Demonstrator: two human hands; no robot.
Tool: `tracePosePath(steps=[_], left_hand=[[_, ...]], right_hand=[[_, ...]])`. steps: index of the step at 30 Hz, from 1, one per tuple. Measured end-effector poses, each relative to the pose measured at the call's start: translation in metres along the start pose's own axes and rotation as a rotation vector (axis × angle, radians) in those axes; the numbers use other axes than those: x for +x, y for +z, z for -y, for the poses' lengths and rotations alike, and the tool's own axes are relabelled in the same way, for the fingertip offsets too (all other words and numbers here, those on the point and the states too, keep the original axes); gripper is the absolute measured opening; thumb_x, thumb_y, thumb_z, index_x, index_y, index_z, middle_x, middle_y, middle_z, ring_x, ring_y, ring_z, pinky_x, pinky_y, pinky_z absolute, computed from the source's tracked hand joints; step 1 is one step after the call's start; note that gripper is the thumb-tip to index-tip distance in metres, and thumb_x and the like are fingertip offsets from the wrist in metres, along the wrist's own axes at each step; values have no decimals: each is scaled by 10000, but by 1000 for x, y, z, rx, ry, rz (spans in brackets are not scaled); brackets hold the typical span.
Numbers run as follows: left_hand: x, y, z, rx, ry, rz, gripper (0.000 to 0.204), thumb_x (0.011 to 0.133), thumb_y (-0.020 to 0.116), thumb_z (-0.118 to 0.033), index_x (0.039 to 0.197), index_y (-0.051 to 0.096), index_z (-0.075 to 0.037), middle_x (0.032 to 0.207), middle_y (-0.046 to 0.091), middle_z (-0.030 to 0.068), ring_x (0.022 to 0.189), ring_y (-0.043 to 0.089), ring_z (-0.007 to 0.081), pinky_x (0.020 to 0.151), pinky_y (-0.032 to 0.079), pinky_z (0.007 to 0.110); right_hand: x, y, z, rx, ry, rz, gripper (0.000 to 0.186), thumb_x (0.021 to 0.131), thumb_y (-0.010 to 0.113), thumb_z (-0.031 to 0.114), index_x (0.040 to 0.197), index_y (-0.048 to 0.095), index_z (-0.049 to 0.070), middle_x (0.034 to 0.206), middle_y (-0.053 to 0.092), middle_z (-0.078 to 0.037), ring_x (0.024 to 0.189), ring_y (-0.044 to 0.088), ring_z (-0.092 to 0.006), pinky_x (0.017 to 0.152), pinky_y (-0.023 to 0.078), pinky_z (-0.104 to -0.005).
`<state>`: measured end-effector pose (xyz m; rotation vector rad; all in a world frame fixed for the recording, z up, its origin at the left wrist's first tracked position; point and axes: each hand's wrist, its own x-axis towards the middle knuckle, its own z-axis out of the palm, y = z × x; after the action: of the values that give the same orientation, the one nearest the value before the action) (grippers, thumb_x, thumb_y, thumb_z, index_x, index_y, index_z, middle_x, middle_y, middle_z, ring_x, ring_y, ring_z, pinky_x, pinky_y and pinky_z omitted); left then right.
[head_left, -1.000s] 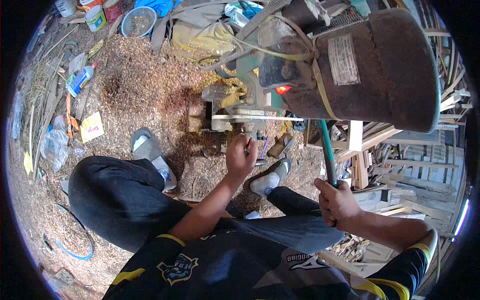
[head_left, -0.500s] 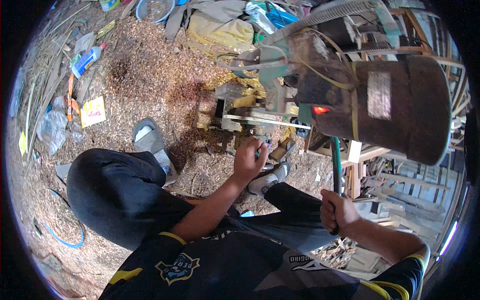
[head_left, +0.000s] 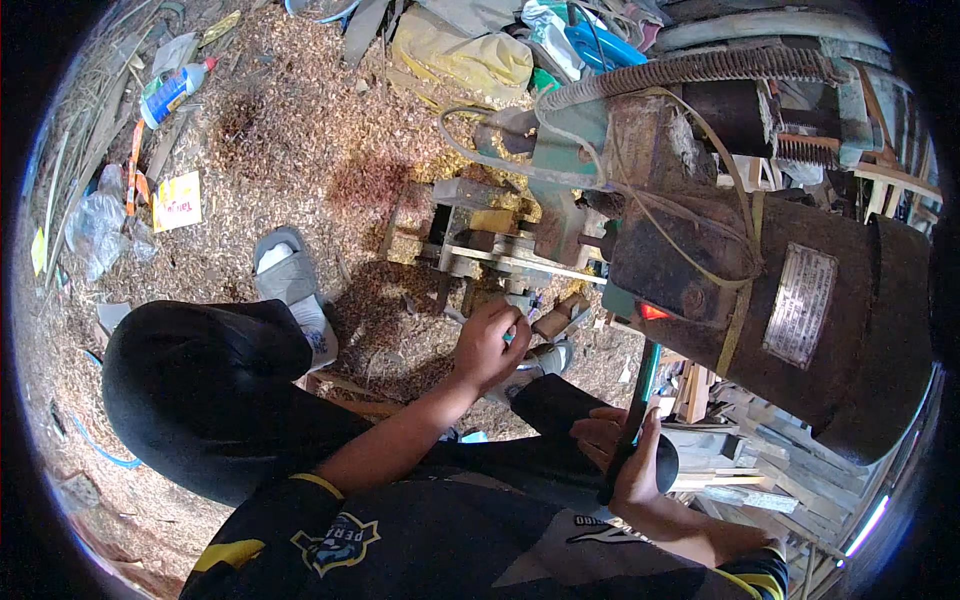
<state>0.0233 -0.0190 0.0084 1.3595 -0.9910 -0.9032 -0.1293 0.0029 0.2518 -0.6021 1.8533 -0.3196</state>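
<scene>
Green lever [head_left: 650, 364] slanted upward from the right hand [head_left: 637, 482], between thumb and loosely spread fingers; left hand [head_left: 490, 347] lay farther off, curled (contents unclear).

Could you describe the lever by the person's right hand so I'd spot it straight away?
Find the big dark brown motor housing at upper right. From under its lower left edge, a slim lever slants down to the person's right hand, between thumb and fingers. Its green upper part and dark lower end distinguish it from the pale wood to its right.
</scene>
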Motion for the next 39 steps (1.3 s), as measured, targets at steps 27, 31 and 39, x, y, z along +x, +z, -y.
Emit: tracePosePath(steps=[27, 31, 39], left_hand=[[-5, 5, -4, -2, 27, -49, 141, 937, 622, -123, 869, 614, 1, 848, 599, 181, 803, 607, 402, 705, 483, 485], [-5, 2, -8, 7, 14, -92, 148, 940, 619, -123, 868, 632, 5, 853, 609, 178, 815, 615, 399, 719, 484, 494], [-4, 6, -8, -68, -18, -41, 189, 977, 596, -135, 865, 657, 4, 845, 645, 174, 814, 646, 374, 721, 490, 467]], right_hand=[[186, 59, -137, 205, -562, -7, 677, 1112, 244, 567, 1192, 599, -4, 1163, 671, -147, 1083, 638, -260, 987, 491, -407], [187, 83, -123, 106, -638, -136, 673, 1130, 215, 500, 1008, 640, -9, 946, 691, -123, 893, 626, -237, 907, 482, -376], [175, 82, -115, 67, -560, -210, 611, 1121, 313, 554, 1022, 615, 32, 891, 617, -55, 842, 526, -166, 797, 433, -335]])
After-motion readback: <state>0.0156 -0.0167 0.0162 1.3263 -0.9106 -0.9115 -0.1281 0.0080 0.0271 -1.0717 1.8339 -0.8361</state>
